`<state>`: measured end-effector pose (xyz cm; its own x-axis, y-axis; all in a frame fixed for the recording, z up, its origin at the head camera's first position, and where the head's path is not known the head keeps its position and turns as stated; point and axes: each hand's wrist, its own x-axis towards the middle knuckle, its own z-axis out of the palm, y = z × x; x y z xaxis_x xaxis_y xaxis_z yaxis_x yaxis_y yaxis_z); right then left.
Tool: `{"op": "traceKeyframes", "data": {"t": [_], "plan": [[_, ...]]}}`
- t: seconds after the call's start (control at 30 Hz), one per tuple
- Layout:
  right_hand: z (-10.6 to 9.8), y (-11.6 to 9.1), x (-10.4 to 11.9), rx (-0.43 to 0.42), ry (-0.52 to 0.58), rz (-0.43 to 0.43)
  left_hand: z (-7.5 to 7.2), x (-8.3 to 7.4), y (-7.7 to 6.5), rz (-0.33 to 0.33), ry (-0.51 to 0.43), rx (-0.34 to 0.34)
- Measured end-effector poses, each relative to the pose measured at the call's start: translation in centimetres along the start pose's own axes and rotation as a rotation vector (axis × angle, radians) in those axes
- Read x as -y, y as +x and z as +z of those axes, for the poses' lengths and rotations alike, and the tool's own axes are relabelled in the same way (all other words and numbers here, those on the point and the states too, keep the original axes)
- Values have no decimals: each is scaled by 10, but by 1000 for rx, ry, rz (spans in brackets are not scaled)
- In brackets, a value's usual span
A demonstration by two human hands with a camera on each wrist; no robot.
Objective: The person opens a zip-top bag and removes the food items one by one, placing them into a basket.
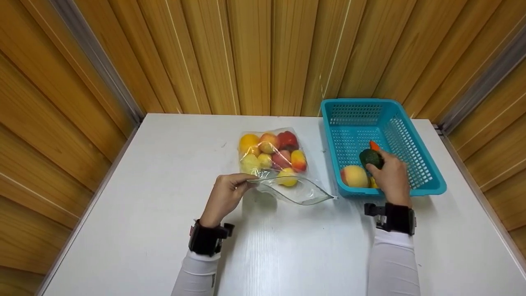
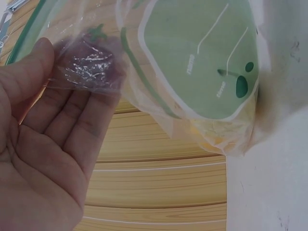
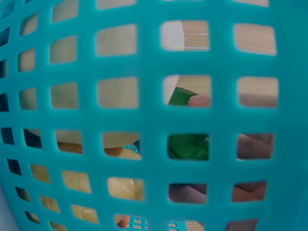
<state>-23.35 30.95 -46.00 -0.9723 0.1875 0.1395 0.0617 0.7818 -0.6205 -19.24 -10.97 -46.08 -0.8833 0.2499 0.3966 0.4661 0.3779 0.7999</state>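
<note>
My left hand (image 1: 228,195) pinches the rim of a clear zip bag (image 1: 302,197), whose mouth gapes open toward me. Through the plastic show an orange (image 1: 249,144), a red pepper (image 1: 288,140), a mango (image 1: 298,160), a lemon (image 1: 287,177) and several other fruits. In the left wrist view the bag's green label (image 2: 202,57) faces the camera. My right hand (image 1: 392,176) reaches into a blue basket (image 1: 423,164) and grips a dark green avocado (image 1: 370,158). The right wrist view catches the avocado (image 3: 188,147) only through the basket's holes.
Beside the avocado, the basket holds a peach (image 1: 355,176), an orange pointed tip (image 1: 374,145) and a partly hidden yellow thing (image 1: 373,183). The white table (image 1: 172,164) ends at a wood-patterned wall (image 1: 250,57), with similar panels at both sides.
</note>
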Motion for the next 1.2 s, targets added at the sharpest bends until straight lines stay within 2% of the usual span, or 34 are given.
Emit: {"op": "traceKeyframes", "data": {"t": [0.23, 0.5, 0.73, 0.97, 1.2], "plan": [[0, 0, -1, 66, -25, 16, 0, -1, -1, -22, 3, 3], [-3, 1, -2, 123, -66, 37, 0, -2, -1, -18, 6, 2], [-4, 1, 1, 103, -47, 42, 0, -2, -1, -16, 10, -2], [-9, -8, 17, 43, 13, -45, 0, -3, 0, -15, 3, -7], [-13, -25, 47, -99, 94, -257, 0, -3, 0, -17, -3, -5]]}}
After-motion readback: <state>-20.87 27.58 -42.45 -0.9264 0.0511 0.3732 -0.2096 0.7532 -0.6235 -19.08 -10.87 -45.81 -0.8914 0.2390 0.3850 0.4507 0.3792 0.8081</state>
